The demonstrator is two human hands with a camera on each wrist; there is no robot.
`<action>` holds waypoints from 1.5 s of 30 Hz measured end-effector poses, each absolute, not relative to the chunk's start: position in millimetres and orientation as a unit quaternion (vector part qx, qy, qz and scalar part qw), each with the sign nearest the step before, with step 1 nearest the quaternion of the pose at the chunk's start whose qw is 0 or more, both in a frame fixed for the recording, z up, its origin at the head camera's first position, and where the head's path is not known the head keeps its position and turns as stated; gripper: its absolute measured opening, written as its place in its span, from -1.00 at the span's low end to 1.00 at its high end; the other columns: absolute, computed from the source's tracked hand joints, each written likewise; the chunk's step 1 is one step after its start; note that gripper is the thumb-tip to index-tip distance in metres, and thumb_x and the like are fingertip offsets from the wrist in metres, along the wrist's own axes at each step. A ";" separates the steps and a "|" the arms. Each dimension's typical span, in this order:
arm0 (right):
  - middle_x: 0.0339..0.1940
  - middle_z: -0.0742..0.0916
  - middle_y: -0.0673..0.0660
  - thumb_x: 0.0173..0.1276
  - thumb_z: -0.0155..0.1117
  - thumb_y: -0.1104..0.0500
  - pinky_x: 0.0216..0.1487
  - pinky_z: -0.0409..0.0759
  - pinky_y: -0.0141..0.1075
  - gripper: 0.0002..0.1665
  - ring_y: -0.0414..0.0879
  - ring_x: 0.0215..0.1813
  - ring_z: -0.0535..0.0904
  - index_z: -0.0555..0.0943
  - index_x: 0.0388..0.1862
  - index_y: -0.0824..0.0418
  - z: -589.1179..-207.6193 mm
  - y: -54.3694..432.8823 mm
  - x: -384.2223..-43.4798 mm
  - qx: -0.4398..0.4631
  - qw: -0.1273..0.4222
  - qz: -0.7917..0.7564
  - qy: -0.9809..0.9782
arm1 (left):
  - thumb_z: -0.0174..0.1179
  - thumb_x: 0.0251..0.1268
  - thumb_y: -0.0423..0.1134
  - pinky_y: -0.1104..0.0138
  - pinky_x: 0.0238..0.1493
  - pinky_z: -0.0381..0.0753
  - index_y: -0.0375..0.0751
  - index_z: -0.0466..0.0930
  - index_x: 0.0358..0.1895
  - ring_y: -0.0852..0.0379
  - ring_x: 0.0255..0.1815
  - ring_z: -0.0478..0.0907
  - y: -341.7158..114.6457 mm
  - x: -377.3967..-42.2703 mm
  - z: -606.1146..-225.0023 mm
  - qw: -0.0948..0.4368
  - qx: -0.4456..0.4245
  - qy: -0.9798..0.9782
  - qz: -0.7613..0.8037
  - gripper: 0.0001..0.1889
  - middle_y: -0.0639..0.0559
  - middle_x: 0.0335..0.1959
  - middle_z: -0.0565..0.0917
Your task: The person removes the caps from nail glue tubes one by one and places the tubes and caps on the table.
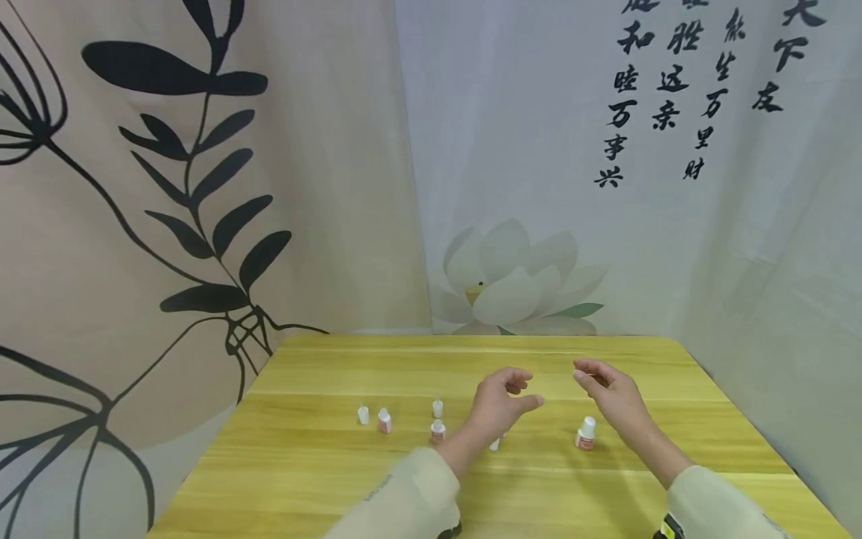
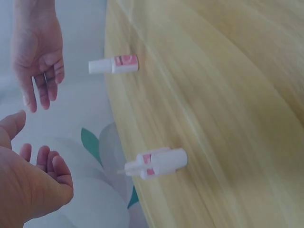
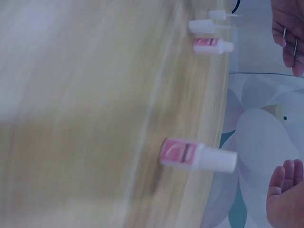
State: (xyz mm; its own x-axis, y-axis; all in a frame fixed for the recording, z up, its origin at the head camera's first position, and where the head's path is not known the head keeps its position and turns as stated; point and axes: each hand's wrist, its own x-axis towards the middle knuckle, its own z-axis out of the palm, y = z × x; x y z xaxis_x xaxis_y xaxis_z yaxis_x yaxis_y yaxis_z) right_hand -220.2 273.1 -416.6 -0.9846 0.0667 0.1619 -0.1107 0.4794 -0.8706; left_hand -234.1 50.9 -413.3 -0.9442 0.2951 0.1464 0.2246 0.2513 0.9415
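Observation:
Both hands are raised above the wooden table, palms facing each other with a gap between them and nothing held. My left hand (image 1: pixel 505 400) has loosely bent fingers and a thumb reaching to the right. Relaxed fingers also show on my right hand (image 1: pixel 611 393), which is nearest a small white bottle (image 1: pixel 586 434) with a pink label, standing upright with its white cap on. Beneath the left wrist, another white piece (image 1: pixel 494 443) is partly hidden by the arm. In the left wrist view, a labelled bottle (image 2: pixel 147 166) has a white cap (image 2: pixel 171 160) overlapping it.
Further left on the table (image 1: pixel 303 479) stand two uncapped bottles, one in the middle (image 1: pixel 438 432) and one at the left (image 1: pixel 384 421). A loose white cap (image 1: pixel 438 409) is behind the middle one; another cap (image 1: pixel 363 415) is beside the left one. Printed curtains hang behind.

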 end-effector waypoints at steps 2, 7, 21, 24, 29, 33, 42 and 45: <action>0.21 0.60 0.23 0.52 0.07 -0.20 -0.06 0.54 -0.45 -0.33 -0.09 0.09 0.51 0.46 0.35 0.26 -420.7 280.1 -216.5 0.011 0.088 0.506 -0.858 | 0.46 0.16 -0.21 0.32 -0.14 0.58 -0.11 0.65 0.02 0.09 -0.02 0.50 56.4 -232.0 -414.9 0.030 0.163 0.793 0.586 -0.65 0.11 -0.12 0.61; 0.21 0.58 0.25 0.54 0.04 -0.19 -0.03 0.56 -0.44 -0.31 -0.19 0.08 0.50 0.42 0.37 0.28 -432.1 296.5 -207.8 0.019 0.079 0.496 -0.865 | 0.47 0.12 -0.24 0.34 -0.20 0.56 -0.06 0.67 -0.06 0.11 -0.08 0.50 66.9 -229.5 -419.8 0.035 0.149 0.795 0.586 -0.70 0.19 -0.21 0.59; 0.33 0.49 0.36 0.49 0.20 -0.05 0.04 0.57 -0.28 -0.29 -0.09 0.12 0.51 0.34 0.41 0.39 -473.6 324.9 -201.4 0.033 -0.007 0.495 -0.868 | 0.46 0.15 -0.26 0.36 -0.21 0.54 -0.04 0.68 -0.08 0.16 -0.13 0.48 75.7 -227.9 -434.8 0.056 0.138 0.793 0.591 -0.73 0.18 -0.22 0.59; 0.30 0.51 0.36 0.46 0.25 -0.01 0.04 0.58 -0.21 -0.28 0.00 0.13 0.52 0.34 0.39 0.42 -482.0 327.6 -200.7 0.031 -0.029 0.505 -0.862 | 0.46 0.14 -0.24 0.35 -0.19 0.54 0.00 0.68 -0.09 0.18 -0.12 0.48 79.3 -227.2 -437.8 0.062 0.133 0.795 0.588 -0.73 0.21 -0.21 0.60; 0.15 0.61 0.26 0.40 0.32 0.03 0.00 0.58 -0.25 -0.31 0.03 0.09 0.55 0.39 0.34 0.41 -493.9 330.4 -201.5 0.027 -0.054 0.519 -0.853 | 0.47 0.13 -0.22 0.32 -0.16 0.55 0.06 0.67 -0.11 0.20 -0.11 0.48 83.8 -227.2 -441.6 0.065 0.128 0.801 0.582 -0.74 0.26 -0.22 0.59; 0.14 0.63 0.23 0.39 0.34 0.02 0.01 0.59 -0.24 -0.32 0.01 0.09 0.56 0.42 0.32 0.39 -498.6 331.3 -202.6 0.023 -0.059 0.523 -0.850 | 0.47 0.13 -0.20 0.31 -0.15 0.54 0.09 0.67 -0.12 0.21 -0.12 0.47 86.3 -228.2 -443.5 0.070 0.122 0.804 0.578 -0.74 0.29 -0.23 0.58; 0.15 0.64 0.27 0.37 0.36 0.03 -0.04 0.56 -0.27 -0.35 0.00 0.08 0.57 0.47 0.27 0.41 -504.5 330.2 -203.7 0.006 -0.044 0.516 -0.855 | 0.47 0.14 -0.19 0.32 -0.16 0.53 0.07 0.67 -0.12 0.25 -0.16 0.47 90.1 -228.1 -445.4 0.075 0.130 0.805 0.573 -0.75 0.26 -0.24 0.59; 0.11 0.66 0.25 0.36 0.37 0.03 -0.05 0.56 -0.29 -0.38 -0.03 0.05 0.58 0.50 0.24 0.40 -504.6 327.4 -205.2 0.000 -0.038 0.515 -0.857 | 0.46 0.14 -0.20 0.33 -0.14 0.53 0.05 0.67 -0.12 0.24 -0.15 0.47 90.7 -228.3 -446.1 0.078 0.133 0.804 0.575 -0.75 0.24 -0.22 0.59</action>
